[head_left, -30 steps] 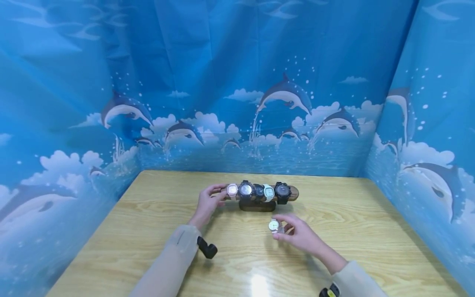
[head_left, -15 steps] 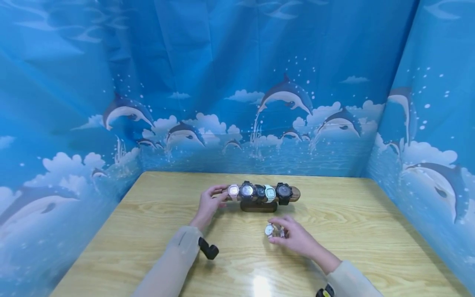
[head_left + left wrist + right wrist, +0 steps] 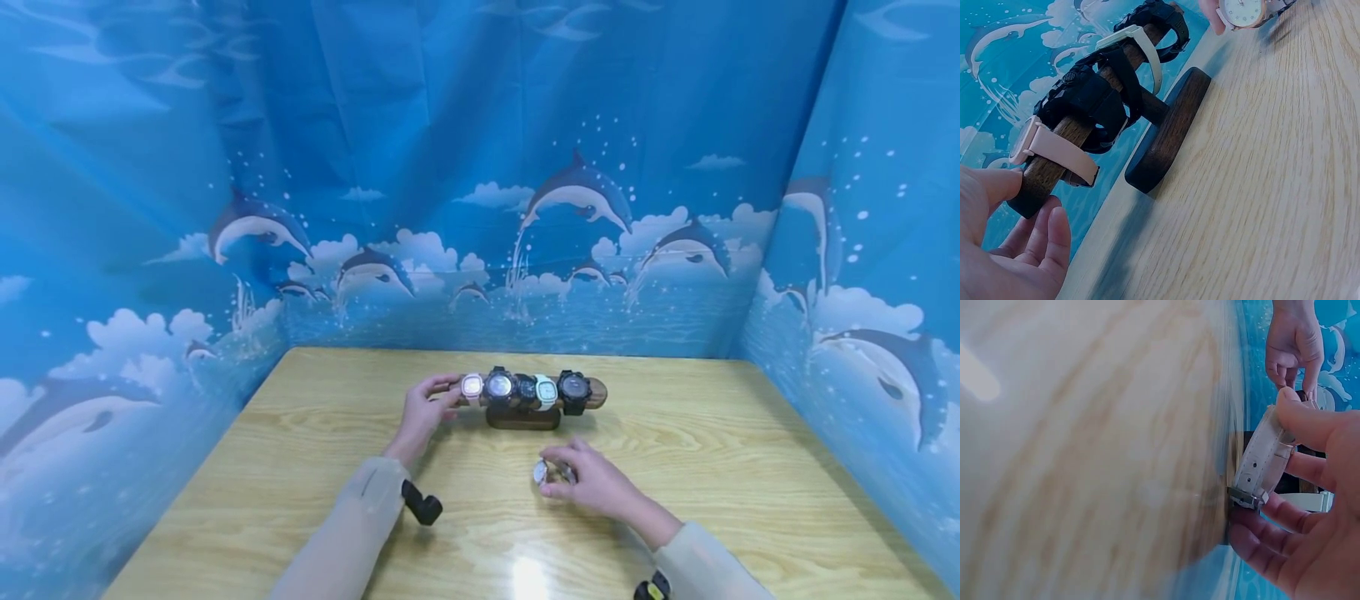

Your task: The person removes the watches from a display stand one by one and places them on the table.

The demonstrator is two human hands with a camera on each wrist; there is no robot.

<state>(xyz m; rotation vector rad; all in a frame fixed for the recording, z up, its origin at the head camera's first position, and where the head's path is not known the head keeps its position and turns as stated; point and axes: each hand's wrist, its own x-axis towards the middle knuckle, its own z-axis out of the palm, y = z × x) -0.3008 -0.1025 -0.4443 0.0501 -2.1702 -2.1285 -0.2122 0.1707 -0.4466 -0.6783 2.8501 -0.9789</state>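
Note:
My left hand (image 3: 418,417) holds the left end of the dark wooden bar of a watch stand (image 3: 522,418), thumb on one side and fingers beneath in the left wrist view. A pink watch (image 3: 1063,150) is strapped round the bar right beside those fingers. In front of the stand, my right hand (image 3: 596,483) pinches a wristwatch (image 3: 540,472) between thumb and fingers. It has a round pale dial (image 3: 1242,11) with a rose-gold rim. Its pale strap (image 3: 1263,456) is buckled into a loop, buckle low against the fingers in the right wrist view.
Along the bar sit a large black watch (image 3: 498,385), a smaller black one (image 3: 527,388), a pale mint watch (image 3: 546,391) and another black watch (image 3: 575,387) near the right end. The wood-grain table (image 3: 315,467) ends at a blue dolphin-print curtain (image 3: 480,208).
My right hand has drawn slightly left and nearer to me, turning the wristwatch so its dial faces more to the left. My left hand stays on the bar end.

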